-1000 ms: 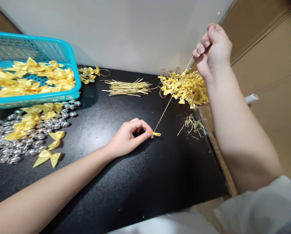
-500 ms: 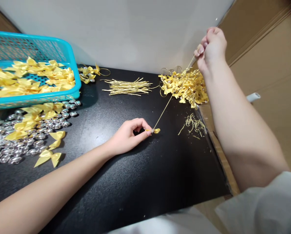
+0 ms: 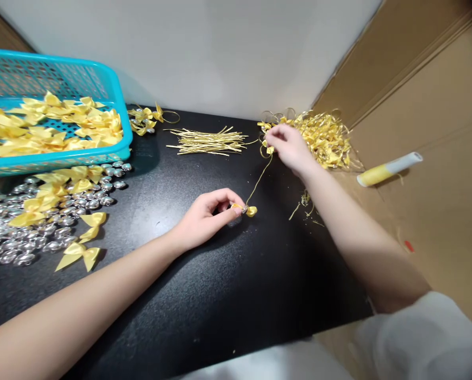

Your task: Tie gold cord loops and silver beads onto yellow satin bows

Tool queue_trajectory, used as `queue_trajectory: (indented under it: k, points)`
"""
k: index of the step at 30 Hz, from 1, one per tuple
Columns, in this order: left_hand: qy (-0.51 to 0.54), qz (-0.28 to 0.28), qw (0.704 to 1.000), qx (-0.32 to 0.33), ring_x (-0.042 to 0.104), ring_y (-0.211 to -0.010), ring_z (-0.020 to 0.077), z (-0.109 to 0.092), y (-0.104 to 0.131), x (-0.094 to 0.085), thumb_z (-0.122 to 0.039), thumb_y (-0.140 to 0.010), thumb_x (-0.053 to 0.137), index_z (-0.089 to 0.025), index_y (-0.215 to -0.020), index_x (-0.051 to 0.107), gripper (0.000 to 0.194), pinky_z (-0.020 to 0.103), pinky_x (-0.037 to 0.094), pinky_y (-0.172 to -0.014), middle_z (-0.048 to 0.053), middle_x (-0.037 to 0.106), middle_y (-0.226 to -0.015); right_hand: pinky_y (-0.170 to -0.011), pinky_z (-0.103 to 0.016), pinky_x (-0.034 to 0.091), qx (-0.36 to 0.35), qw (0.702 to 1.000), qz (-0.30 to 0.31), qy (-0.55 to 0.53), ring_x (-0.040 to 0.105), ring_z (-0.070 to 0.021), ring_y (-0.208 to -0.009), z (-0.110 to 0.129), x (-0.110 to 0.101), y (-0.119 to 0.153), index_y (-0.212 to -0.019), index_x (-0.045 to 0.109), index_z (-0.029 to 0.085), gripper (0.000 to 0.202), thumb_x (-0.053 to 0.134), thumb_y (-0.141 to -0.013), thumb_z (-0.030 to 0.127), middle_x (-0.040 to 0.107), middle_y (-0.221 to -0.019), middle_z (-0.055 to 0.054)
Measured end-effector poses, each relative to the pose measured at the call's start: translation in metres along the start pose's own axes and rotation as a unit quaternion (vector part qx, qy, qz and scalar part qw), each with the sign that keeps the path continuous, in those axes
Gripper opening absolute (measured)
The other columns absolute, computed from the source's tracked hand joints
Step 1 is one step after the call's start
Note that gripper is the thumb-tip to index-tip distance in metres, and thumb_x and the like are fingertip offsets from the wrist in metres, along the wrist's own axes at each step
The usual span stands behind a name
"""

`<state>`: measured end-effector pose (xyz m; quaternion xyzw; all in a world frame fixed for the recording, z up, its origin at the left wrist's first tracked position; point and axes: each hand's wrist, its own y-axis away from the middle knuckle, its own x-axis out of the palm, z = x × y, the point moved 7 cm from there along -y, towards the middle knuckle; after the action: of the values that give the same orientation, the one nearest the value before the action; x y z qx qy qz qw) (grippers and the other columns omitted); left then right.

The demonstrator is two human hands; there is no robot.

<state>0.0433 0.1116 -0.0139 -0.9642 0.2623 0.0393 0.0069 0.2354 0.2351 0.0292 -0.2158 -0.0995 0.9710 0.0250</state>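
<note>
My left hand (image 3: 215, 217) pinches a small yellow ribbon bow (image 3: 252, 211) with a silver bead (image 3: 244, 209) at its middle, just above the black table. From the bead a thin gold cord (image 3: 260, 177) rises in a slack curve toward my right hand (image 3: 289, 146). The fingers of that hand are closed at the cord's upper end, in front of a heap of finished-looking yellow bows with cord loops (image 3: 326, 138). The exact grip on the cord is partly hidden.
A turquoise basket (image 3: 124, 113) of yellow bows stands at left. Silver beads (image 3: 41, 240) and loose bows (image 3: 79, 254) lie before it. Cut gold cords (image 3: 208, 141) lie at the back. Cord scraps (image 3: 305, 200) and a white-and-yellow tube (image 3: 389, 169) are at right.
My right hand has come down and left, toward my left hand. The cord went from taut to slack. My left hand stays nearly in place with the bow.
</note>
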Motion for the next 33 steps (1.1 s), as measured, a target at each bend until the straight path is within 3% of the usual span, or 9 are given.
queue_trajectory:
  k: [6,9,13,15,17,19,23,27,33]
  points:
    - [0.096,-0.011,0.995,0.005,0.062,-0.078,0.0139,-0.002,0.001,-0.001,-0.031,-0.084,0.069,-0.016,-0.084,0.066,0.015,0.025,0.049,-0.072,0.005,0.071,-0.088,-0.076,-0.031,0.045,-0.041,0.997,0.046,0.042,0.056,-0.0143,-0.076,0.007,0.023,0.063,-0.074,0.069,0.018,0.006,0.066,-0.079,0.020,0.065,-0.081,-0.001]
    - [0.121,0.013,0.992,-0.017,0.063,-0.071,0.0119,-0.002,0.004,0.005,-0.029,-0.084,0.070,-0.014,-0.083,0.065,0.016,0.023,0.050,-0.067,0.004,0.071,-0.079,-0.080,-0.034,0.047,-0.033,0.991,0.097,0.081,0.058,-0.0162,-0.082,0.011,0.029,0.094,-0.081,0.072,0.018,0.010,0.064,-0.082,0.024,0.066,-0.088,-0.004]
    - [0.142,0.049,0.988,-0.029,0.062,-0.063,0.0079,-0.004,0.012,0.014,-0.026,-0.086,0.068,-0.013,-0.084,0.064,0.014,0.018,0.051,-0.064,0.000,0.068,-0.071,-0.096,-0.045,0.044,-0.060,0.983,0.040,0.169,0.055,-0.0243,-0.105,0.030,0.021,0.132,-0.107,0.071,0.021,0.025,0.064,-0.083,0.023,0.065,-0.109,-0.008]
    - [0.148,0.054,0.987,-0.021,0.061,-0.064,0.0069,-0.005,0.015,0.017,-0.025,-0.087,0.067,-0.013,-0.085,0.063,0.013,0.017,0.052,-0.063,0.000,0.068,-0.074,-0.094,-0.042,0.046,-0.073,0.989,0.043,0.118,0.057,-0.0232,-0.105,0.040,0.022,0.148,-0.108,0.068,0.021,0.023,0.058,-0.088,0.024,0.064,-0.110,-0.008]
    - [0.147,0.052,0.988,-0.011,0.061,-0.065,0.0068,-0.005,0.017,0.018,-0.025,-0.088,0.066,-0.014,-0.090,0.062,0.012,0.017,0.052,-0.064,0.000,0.066,-0.076,-0.085,-0.035,0.049,-0.033,0.992,0.123,0.006,0.061,-0.0192,-0.096,0.038,0.035,0.160,-0.106,0.066,0.020,0.020,0.052,-0.093,0.027,0.067,-0.103,-0.006]
    - [0.140,0.045,0.989,-0.002,0.062,-0.065,0.0075,-0.004,0.018,0.018,-0.025,-0.090,0.063,-0.015,-0.100,0.058,0.014,0.018,0.052,-0.063,-0.001,0.065,-0.075,-0.079,-0.031,0.050,0.036,0.975,0.195,-0.100,0.064,-0.0158,-0.087,0.030,0.049,0.170,-0.106,0.063,0.019,0.022,0.047,-0.096,0.031,0.068,-0.097,-0.005]
    - [0.074,0.021,0.996,0.041,0.061,-0.066,0.0089,-0.005,0.020,0.016,-0.023,-0.093,0.058,-0.018,-0.105,0.049,0.016,0.019,0.050,-0.061,-0.002,0.063,-0.075,-0.063,-0.026,0.047,0.133,0.935,0.253,-0.210,0.057,-0.0114,-0.064,0.015,0.064,0.178,-0.109,0.056,0.017,0.024,0.044,-0.097,0.034,0.063,-0.075,-0.001]
    - [0.005,0.011,0.996,0.092,0.059,-0.069,0.0094,-0.009,0.022,0.013,-0.022,-0.095,0.055,-0.019,-0.096,0.050,0.006,0.020,0.048,-0.063,-0.001,0.061,-0.079,-0.056,-0.022,0.035,0.143,0.942,0.235,-0.192,0.043,-0.0084,-0.058,0.014,0.058,0.176,-0.098,0.056,0.017,0.016,0.047,-0.094,0.031,0.051,-0.065,0.004]
    - [0.025,0.038,0.997,0.068,0.055,-0.070,0.0088,-0.008,0.019,0.014,-0.025,-0.096,0.053,-0.019,-0.096,0.052,0.006,0.019,0.047,-0.064,-0.001,0.058,-0.078,-0.054,-0.023,0.028,0.140,0.952,0.220,-0.157,0.036,-0.0084,-0.058,0.018,0.051,0.176,-0.076,0.055,0.018,0.019,0.054,-0.089,0.032,0.045,-0.063,0.004]
